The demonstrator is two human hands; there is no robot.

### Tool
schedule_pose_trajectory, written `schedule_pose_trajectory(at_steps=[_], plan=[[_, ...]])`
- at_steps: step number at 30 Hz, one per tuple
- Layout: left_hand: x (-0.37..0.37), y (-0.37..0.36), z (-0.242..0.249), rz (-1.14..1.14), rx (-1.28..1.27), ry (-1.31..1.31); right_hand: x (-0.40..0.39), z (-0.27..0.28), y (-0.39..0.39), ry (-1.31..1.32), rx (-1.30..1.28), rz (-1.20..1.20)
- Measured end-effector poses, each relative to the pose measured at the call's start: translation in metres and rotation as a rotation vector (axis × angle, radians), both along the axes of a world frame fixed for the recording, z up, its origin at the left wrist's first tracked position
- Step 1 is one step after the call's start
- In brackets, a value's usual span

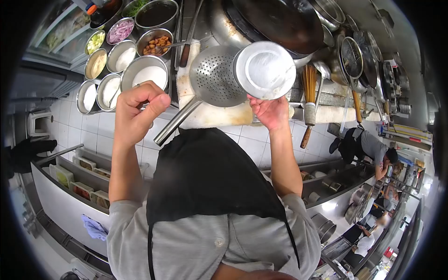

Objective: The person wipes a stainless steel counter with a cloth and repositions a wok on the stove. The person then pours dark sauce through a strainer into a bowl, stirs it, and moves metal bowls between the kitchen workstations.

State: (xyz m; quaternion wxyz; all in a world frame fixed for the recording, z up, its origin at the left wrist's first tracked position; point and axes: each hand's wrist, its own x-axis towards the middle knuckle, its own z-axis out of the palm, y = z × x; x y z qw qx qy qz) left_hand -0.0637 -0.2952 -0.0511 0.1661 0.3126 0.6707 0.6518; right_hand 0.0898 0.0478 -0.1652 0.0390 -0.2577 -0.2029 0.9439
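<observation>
My right hand (270,112) grips a round metal bowl (266,70) from below at its near edge. The bowl is tipped so that its pale underside faces me, overlapping the right edge of a perforated metal strainer (217,72). That strainer rests over a cloth at the counter edge, its tube handle (177,120) pointing down-left. My left hand (137,112) is closed, fingers curled and thumb forward, in front of a metal pot of white powder (147,73). What it holds, if anything, is hidden.
Metal pots of seasonings, chopped onion (120,30) and browned pieces (157,45) stand at left. A large dark wok (275,23) sits at the back. A bamboo brush (309,93) and ladle (322,70) are at right. Co-workers (368,144) are farther right.
</observation>
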Motion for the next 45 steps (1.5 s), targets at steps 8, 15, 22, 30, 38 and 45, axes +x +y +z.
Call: schedule_pose_trajectory(at_steps=[8, 15, 22, 30, 38, 45], plan=[[-0.007, 0.0, -0.008, 0.063, -0.09, 0.032, -0.02, -0.014, -0.006, -0.083, 0.945, -0.026], [-0.085, -0.019, -0.027, 0.289, -0.027, -0.101, -0.053, 0.01, -0.033, -0.256, 2.082, 0.44], [-0.202, -0.029, -0.061, 0.395, -0.11, -0.364, -0.115, 0.087, -0.032, -0.225, 2.057, 0.398], [-0.287, 0.035, -0.108, 0.579, -0.167, -0.499, -0.358, 0.005, -0.07, -0.104, 1.449, 0.324], [-0.304, 0.049, -0.131, 0.765, -0.188, -0.44, -0.433, -0.012, -0.082, -0.33, 1.116, 0.215], [-0.288, 0.04, -0.104, 0.741, 0.057, -0.467, -0.425, 0.018, -0.093, -0.142, 1.21, 0.147]])
